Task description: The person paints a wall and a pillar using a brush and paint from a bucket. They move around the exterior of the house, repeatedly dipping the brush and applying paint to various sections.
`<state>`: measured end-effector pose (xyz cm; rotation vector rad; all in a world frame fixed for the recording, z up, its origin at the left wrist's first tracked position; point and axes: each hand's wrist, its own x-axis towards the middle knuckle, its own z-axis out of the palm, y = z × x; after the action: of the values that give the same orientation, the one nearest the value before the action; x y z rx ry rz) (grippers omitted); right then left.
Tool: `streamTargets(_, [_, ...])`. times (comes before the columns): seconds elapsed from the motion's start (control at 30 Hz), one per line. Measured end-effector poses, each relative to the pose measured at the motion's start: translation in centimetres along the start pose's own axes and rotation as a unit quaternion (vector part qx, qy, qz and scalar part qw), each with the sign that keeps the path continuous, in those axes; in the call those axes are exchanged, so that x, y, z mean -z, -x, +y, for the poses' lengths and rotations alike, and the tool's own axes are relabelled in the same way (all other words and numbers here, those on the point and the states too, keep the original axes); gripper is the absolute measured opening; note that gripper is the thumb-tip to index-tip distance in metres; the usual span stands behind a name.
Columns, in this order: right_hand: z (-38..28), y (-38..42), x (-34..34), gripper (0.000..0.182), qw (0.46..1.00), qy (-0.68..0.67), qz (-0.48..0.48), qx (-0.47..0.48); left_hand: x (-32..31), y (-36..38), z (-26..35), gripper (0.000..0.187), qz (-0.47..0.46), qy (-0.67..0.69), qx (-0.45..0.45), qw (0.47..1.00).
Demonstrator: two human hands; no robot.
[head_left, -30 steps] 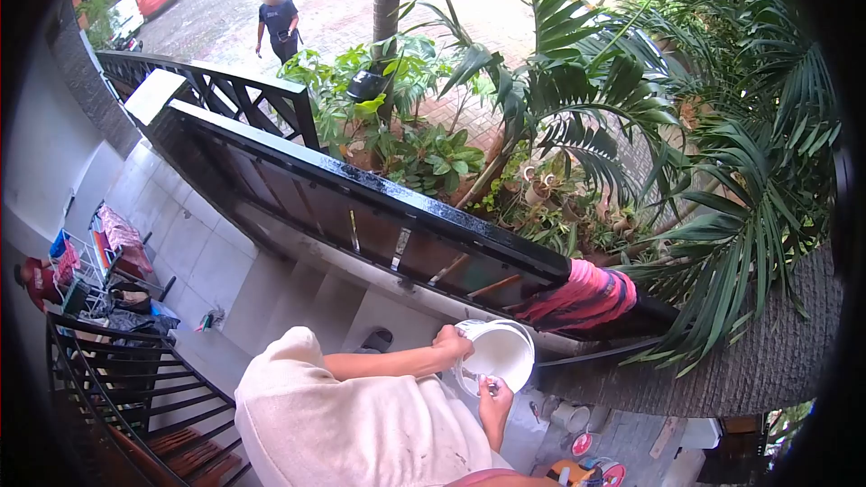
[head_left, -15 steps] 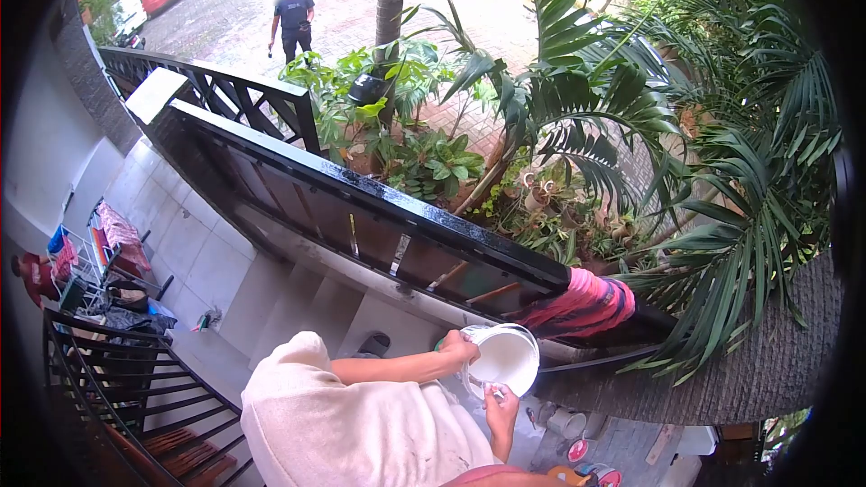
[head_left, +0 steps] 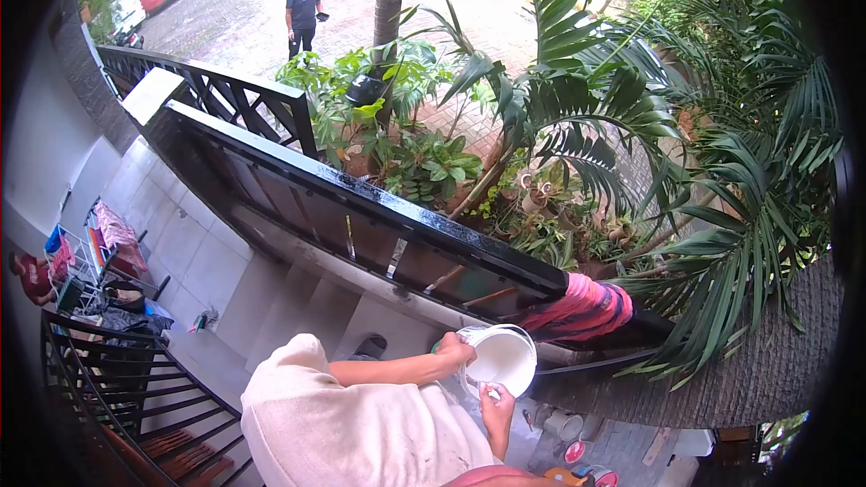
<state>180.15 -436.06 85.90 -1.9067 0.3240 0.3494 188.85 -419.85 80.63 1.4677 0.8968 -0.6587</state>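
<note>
A white bucket point(head_left: 503, 362) with a pale, whitish inside is tipped between my two hands, its opening turned up toward me. My left hand point(head_left: 457, 351) is closed round the near-left edge of its rim, beside a small green patch. At the lower edge of the bucket, my right hand point(head_left: 496, 408) has its fingers pinched together. Something small and white shows at those fingertips, too small to name. Right of the bucket, a pink and black cloth point(head_left: 582, 308) is draped over the black-topped wall panel point(head_left: 424, 221).
Tins point(head_left: 575, 451) and loose items lie on the floor below my right hand. Steps point(head_left: 298, 307) drop away left, beside a black railing point(head_left: 153, 370) and a laundry rack point(head_left: 86, 271). Palm fronds point(head_left: 704, 243) overhang on the right. A person point(head_left: 304, 13) stands in the courtyard.
The person in the courtyard has shifted slightly right and raised one forearm. A red-clothed person at far left has moved a little. My hands and the bucket stay nearly in place.
</note>
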Motion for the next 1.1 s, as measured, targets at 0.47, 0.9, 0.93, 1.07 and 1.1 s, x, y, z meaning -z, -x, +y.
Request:
streamTargets(0.47, [-3.3, -0.7, -0.3, 0.031, 0.996, 0.082, 0.001, 0.043, 0.5, -0.5, 0.4, 0.048, 0.002, 0.005, 0.011, 1.000])
streamTargets(0.9, [-2.7, -0.5, -0.4, 0.022, 0.975, 0.129, 0.011, 0.178, 0.6, 1.2, 0.7, 0.047, 0.007, 0.006, 0.006, 1.000])
streamTargets(0.93, [-2.7, -0.5, -0.6, 0.022, 0.976, 0.127, 0.010, 0.177, 0.8, 1.0, 0.8, 0.048, 0.000, 0.005, 0.005, 1.000])
streamTargets(1.07, [-2.0, 0.4, -0.9, 0.021, 0.977, 0.129, 0.007, 0.172, 0.7, 0.7, -0.2, 0.047, 0.003, 0.007, -0.005, 1.000])
streamTargets(1.1, [-1.6, 0.7, -0.9, 0.020, 0.976, 0.130, 0.006, 0.173, 0.6, 0.6, -0.5, 0.047, 0.004, 0.007, -0.004, 1.000])
